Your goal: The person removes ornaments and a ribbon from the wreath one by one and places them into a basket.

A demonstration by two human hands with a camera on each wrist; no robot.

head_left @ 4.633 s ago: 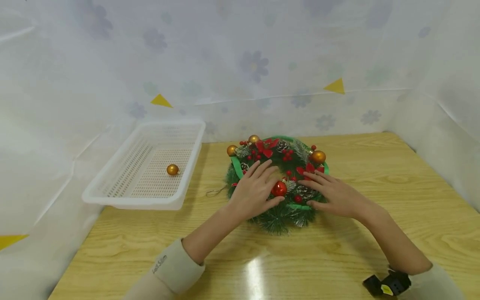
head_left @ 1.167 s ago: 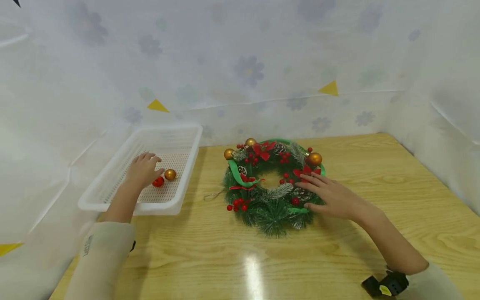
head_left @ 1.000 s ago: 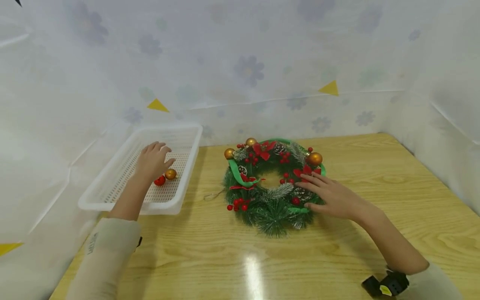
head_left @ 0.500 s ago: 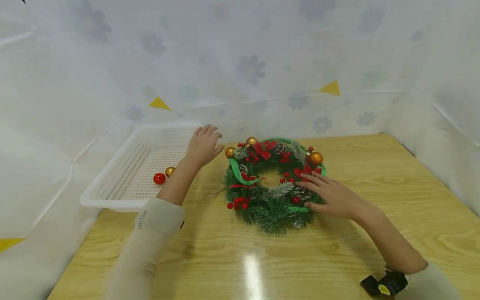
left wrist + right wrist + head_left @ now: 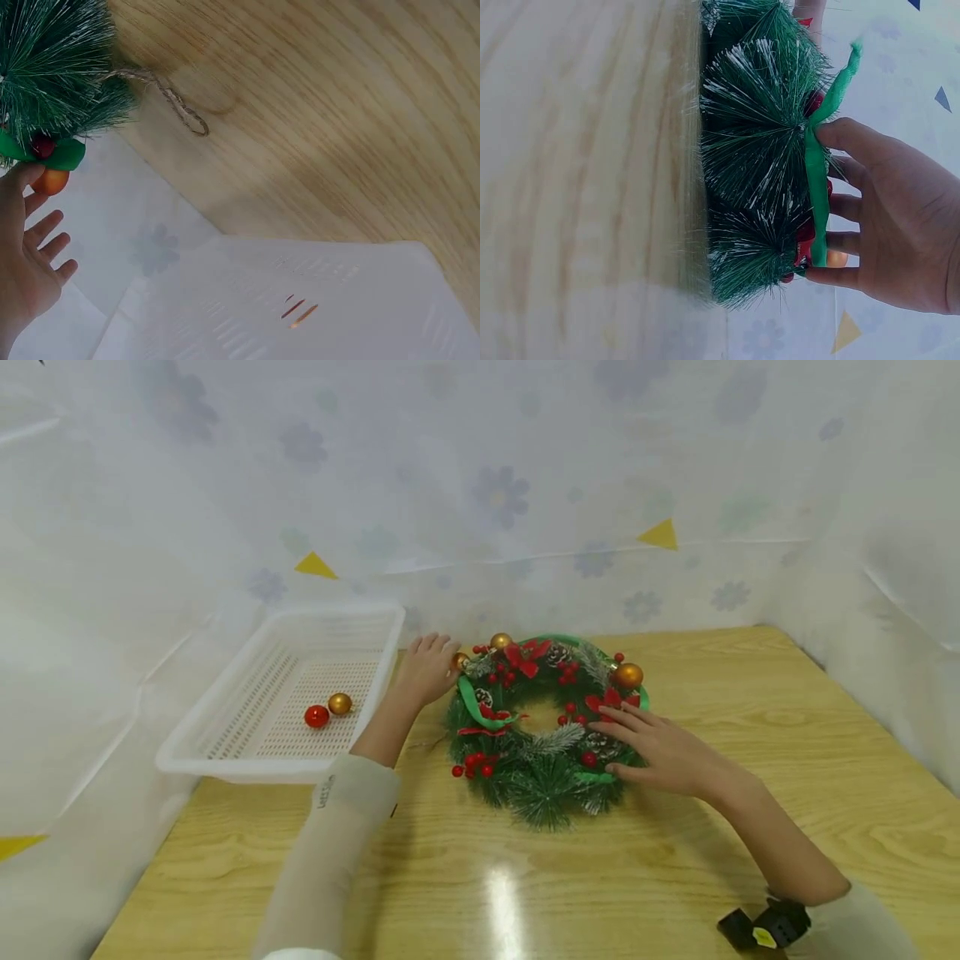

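Note:
A green wreath point(image 5: 543, 789) with red berries, red flowers, pine cones and green ribbon point(image 5: 817, 202) lies on the table. At its left edge my left hand point(image 5: 429, 670) has thumb and forefinger on either side of a gold bauble point(image 5: 51, 181), its other fingers spread. My right hand point(image 5: 667, 752) rests on the wreath's right side, fingers extended over the flower and pine cone. Two more gold baubles sit on the wreath, one at the back point(image 5: 501, 642) and one at the right point(image 5: 627, 675). The left hand partly covers its bauble in the head view.
A white plastic basket point(image 5: 281, 768) stands left of the wreath, holding a red bauble point(image 5: 317, 717) and a gold bauble point(image 5: 341, 703). A twine loop point(image 5: 180, 109) sticks out from the wreath's left side. A patterned sheet point(image 5: 498, 560) hangs behind the table.
The red bauble has gone from the wreath into the basket. My left hand has since moved right, from the basket to the wreath's left gold bauble. The right hand stays in place.

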